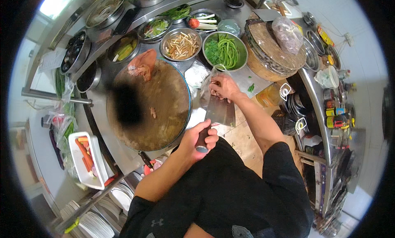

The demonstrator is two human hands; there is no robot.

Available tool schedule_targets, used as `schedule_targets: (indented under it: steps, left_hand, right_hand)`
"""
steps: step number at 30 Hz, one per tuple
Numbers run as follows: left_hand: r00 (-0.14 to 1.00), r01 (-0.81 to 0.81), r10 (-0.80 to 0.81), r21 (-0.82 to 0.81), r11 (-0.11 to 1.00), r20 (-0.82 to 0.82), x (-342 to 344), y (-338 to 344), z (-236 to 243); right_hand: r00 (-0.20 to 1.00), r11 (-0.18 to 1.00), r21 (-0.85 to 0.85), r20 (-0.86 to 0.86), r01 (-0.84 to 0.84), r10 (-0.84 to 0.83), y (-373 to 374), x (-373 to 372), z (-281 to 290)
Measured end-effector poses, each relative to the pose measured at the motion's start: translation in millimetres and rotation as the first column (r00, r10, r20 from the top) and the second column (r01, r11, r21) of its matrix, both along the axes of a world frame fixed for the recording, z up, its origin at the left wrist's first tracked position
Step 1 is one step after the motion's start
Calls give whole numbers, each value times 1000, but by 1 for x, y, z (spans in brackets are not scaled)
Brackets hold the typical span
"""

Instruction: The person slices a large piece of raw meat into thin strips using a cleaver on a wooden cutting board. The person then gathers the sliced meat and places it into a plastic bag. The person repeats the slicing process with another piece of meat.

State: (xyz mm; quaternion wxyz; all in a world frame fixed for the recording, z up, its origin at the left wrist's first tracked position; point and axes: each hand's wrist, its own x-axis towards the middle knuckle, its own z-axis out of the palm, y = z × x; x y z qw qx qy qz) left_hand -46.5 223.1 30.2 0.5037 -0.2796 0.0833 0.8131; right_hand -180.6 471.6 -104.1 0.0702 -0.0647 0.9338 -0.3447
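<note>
My left hand (192,142) is wrapped round the dark handle of a cleaver (220,110), its broad blade pointing away from me. At the blade's far end, my right hand (226,86) has its fingers curled on small pieces of meat (214,92). A clear plastic bag (205,91) hangs around those fingers and the blade's tip; how the bag is held is hidden. Left of the cleaver lies a big round chopping board (166,110) with a scrap of meat (153,112) on it. A larger pinkish piece of meat (142,65) rests at the board's far edge.
Beyond the board stand metal bowls of cut pale stalks (181,47) and green beans (226,51). A thick wooden block (267,45) at the right bears another cleaver (266,15) and a filled bag (286,34). At the left is a white tray (96,178) of carrots.
</note>
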Motion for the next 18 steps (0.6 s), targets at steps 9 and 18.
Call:
schedule_targets:
  steps: [9,18]
  left_hand:
    - [997,-37,23,-196,980,-77,36,-46,35]
    - [853,-357,134,-375,856,-505,70,-129,79]
  right_hand:
    - [955,838,-505,292,206,-59,18,-12,5]
    - [894,949,192,-330,-252,304,14,43,13]
